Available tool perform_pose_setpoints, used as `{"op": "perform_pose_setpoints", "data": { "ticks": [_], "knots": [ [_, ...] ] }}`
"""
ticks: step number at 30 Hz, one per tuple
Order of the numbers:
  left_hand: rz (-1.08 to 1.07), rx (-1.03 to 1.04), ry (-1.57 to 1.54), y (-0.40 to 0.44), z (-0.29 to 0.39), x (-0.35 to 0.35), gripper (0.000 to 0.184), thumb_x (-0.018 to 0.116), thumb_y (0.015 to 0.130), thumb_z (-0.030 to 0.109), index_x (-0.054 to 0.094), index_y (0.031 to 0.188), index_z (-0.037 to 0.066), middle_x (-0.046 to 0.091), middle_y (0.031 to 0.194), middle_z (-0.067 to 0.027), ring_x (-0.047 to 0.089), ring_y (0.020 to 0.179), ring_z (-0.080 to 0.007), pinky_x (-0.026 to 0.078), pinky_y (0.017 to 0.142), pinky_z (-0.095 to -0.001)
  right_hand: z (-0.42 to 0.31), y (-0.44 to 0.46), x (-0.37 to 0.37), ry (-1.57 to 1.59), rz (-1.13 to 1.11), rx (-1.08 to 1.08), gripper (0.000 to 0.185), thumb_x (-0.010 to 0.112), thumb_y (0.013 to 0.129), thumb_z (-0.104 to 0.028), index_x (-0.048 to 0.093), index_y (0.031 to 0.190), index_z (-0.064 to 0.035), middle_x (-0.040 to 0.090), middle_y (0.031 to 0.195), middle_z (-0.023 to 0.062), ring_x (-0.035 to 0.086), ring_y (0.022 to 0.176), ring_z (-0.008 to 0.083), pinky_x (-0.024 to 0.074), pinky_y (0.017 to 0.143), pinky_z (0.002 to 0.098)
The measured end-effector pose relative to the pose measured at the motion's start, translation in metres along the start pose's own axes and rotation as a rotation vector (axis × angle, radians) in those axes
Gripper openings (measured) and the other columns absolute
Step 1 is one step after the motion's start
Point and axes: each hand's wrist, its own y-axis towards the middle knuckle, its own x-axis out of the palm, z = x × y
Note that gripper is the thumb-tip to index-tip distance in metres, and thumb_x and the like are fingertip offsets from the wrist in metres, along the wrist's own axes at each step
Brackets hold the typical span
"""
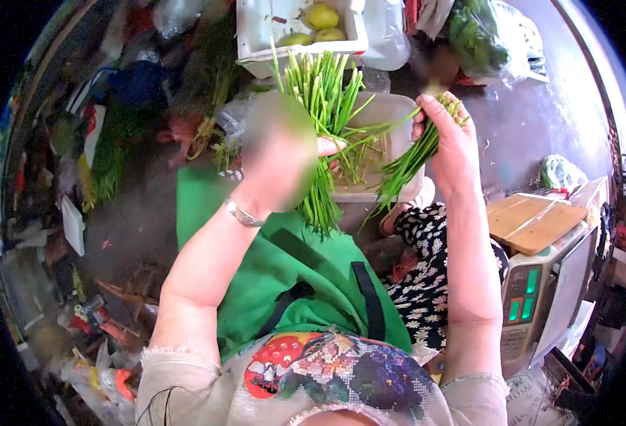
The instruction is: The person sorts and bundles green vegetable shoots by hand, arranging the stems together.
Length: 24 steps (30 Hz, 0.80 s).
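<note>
My left hand [284, 163], partly blurred, is closed around a thick bunch of long thin green stalks [320, 92], its thumb lying across them. The cut ends fan upward and the other ends hang below the hand. A smaller bunch of green stalks [416, 153] is in my right hand [455, 145], pinched near its paler, yellowish top, with the rest slanting down to the left. Beneath and between both hands stands a translucent plastic tub [399, 113] with loose stalk pieces inside.
A white foam box [254, 32] with green-yellow fruits [322, 16] stands beyond the tub. A scale [515, 312] with lit displays and a wooden board [533, 221] is at right. Bagged greens [473, 39] lie at upper right. Green cloth [313, 270] covers my lap.
</note>
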Motion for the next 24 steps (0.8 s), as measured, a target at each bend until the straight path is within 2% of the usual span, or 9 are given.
{"op": "perform_pose_setpoints", "data": {
  "ticks": [4,9,11,12,15,16,17,21,24],
  "knots": [
    [-0.005,-0.003,-0.028,0.002,0.001,-0.002,0.032,0.064,0.078,-0.002,0.058,0.108,0.004,0.064,0.090,-0.0052,0.062,0.074,-0.0158,0.054,0.065,-0.0312,-0.013,-0.001,-0.004,0.018,0.069,-0.045,0.012,0.067,0.087,-0.015,0.060,0.092,-0.0072,0.060,0.073,0.0008,0.053,0.060,0.0094,0.0432,0.055,0.0219],
    [-0.047,0.036,-0.046,0.003,0.007,-0.003,0.030,0.066,0.078,0.000,0.059,0.107,0.005,0.065,0.089,-0.0051,0.062,0.073,-0.0149,0.053,0.063,-0.0294,-0.038,0.011,-0.042,0.199,0.165,-0.178,0.009,0.064,0.088,-0.013,0.059,0.093,-0.0058,0.060,0.075,0.0034,0.055,0.061,0.0113,0.0467,0.057,0.0256],
    [-0.056,-0.063,-0.275,-0.001,0.016,0.001,0.029,0.066,0.078,0.001,0.059,0.106,0.004,0.065,0.088,-0.0058,0.062,0.072,-0.0150,0.053,0.062,-0.0291,-0.045,0.013,-0.054,0.172,0.260,-0.227,0.016,0.060,0.091,-0.016,0.059,0.098,-0.0021,0.063,0.082,0.0080,0.060,0.070,0.0166,0.0490,0.061,0.0284],
    [-0.053,-0.062,-0.277,0.001,0.009,-0.002,0.029,0.066,0.078,0.001,0.059,0.106,0.004,0.065,0.088,-0.0058,0.062,0.072,-0.0150,0.053,0.062,-0.0291,-0.050,0.013,-0.054,0.184,0.296,-0.229,0.017,0.058,0.092,-0.015,0.059,0.099,-0.0001,0.065,0.087,0.0112,0.063,0.077,0.0197,0.0497,0.064,0.0299],
    [-0.071,0.046,-0.080,0.008,-0.005,-0.007,0.029,0.065,0.078,0.001,0.059,0.107,0.003,0.065,0.088,-0.0077,0.063,0.074,-0.0163,0.054,0.063,-0.0297,-0.057,0.006,-0.046,0.169,0.286,-0.221,0.015,0.057,0.092,-0.013,0.059,0.098,0.0005,0.066,0.089,0.0123,0.064,0.080,0.0212,0.0503,0.067,0.0316],
    [-0.047,0.008,-0.187,0.008,-0.004,-0.004,0.029,0.064,0.079,0.001,0.059,0.107,0.002,0.065,0.088,-0.0088,0.063,0.074,-0.0171,0.054,0.064,-0.0302,-0.054,0.005,-0.042,0.124,0.272,-0.214,0.015,0.056,0.091,-0.012,0.059,0.099,0.0004,0.066,0.088,0.0121,0.064,0.078,0.0210,0.0502,0.069,0.0325],
    [-0.037,-0.011,-0.239,0.006,0.002,-0.001,0.029,0.063,0.080,0.001,0.059,0.108,0.002,0.066,0.088,-0.0093,0.064,0.075,-0.0175,0.054,0.064,-0.0305,-0.046,0.008,-0.044,0.071,0.098,-0.237,0.014,0.058,0.090,-0.011,0.059,0.099,-0.0006,0.065,0.084,0.0104,0.063,0.074,0.0189,0.0502,0.067,0.0303],
    [-0.128,-0.104,-0.426,-0.002,0.022,0.009,0.029,0.059,0.082,0.002,0.058,0.111,0.000,0.066,0.089,-0.0111,0.064,0.076,-0.0193,0.055,0.065,-0.0316,-0.019,-0.002,-0.017,-0.043,0.051,-0.029,0.014,0.065,0.084,-0.012,0.062,0.094,-0.0030,0.057,0.070,0.0008,0.051,0.055,0.0096,0.0412,0.051,0.0232],
    [-0.150,-0.147,-0.480,-0.001,0.021,0.013,0.030,0.058,0.083,0.003,0.057,0.113,0.000,0.066,0.089,-0.0118,0.064,0.076,-0.0195,0.055,0.064,-0.0315,-0.002,-0.007,0.001,-0.041,-0.014,0.098,0.021,0.073,0.079,-0.013,0.062,0.095,-0.0043,0.054,0.065,-0.0015,0.047,0.051,0.0083,0.0378,0.048,0.0228]
  ]
}}
